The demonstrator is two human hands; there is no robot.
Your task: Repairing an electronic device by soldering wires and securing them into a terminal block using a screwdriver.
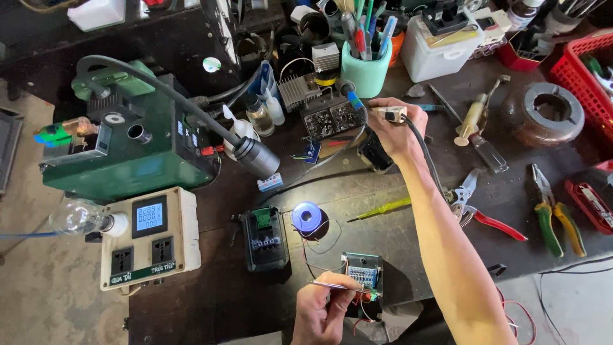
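My right hand (pixel 394 130) reaches far across the dark workbench and is closed around a soldering iron (pixel 355 101) with a blue-tipped handle and a black cord trailing back along my arm. The iron's tip is by a small black tray of dark bits (pixel 331 118). At the near edge, my left hand (pixel 324 310) pinches thin metal tweezers (pixel 338 287), their points resting against a small circuit board (pixel 364 272) with a blue connector block and red and black wires. A blue spool of solder wire (pixel 307 216) lies just beyond the board.
A green machine (pixel 131 144) with a flexible grey hose (pixel 255 156) fills the left. Before it stands a cream socket box (pixel 150 236) with a lit meter and a bulb. A black module (pixel 264 237), yellow screwdriver (pixel 382 208), red-handled strippers (pixel 482 214), green-yellow pliers (pixel 554 214), teal pen cup (pixel 365 67) lie around.
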